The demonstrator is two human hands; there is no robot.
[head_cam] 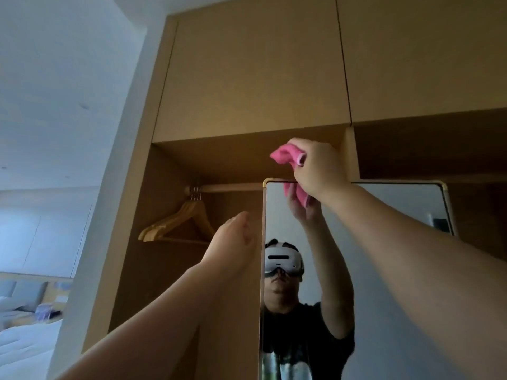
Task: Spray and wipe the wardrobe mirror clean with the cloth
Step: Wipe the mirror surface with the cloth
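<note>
The right hand (pixel 318 171) has its fingers clamped on the pink cloth (pixel 285 156) at the wardrobe mirror (pixel 384 270) top edge, near its left corner. The left hand (pixel 233 242) sits at the mirror's left edge, and I cannot tell how its fingers lie. Best to steady the frame, flatten the cloth and sweep right in overlapping passes.

Bedroom: built-in wood wardrobe (pixel 247 78) w/ hangers (pixel 175 223) on rail (pixel 233 187), white bed (pixel 24 341) far left.
</note>
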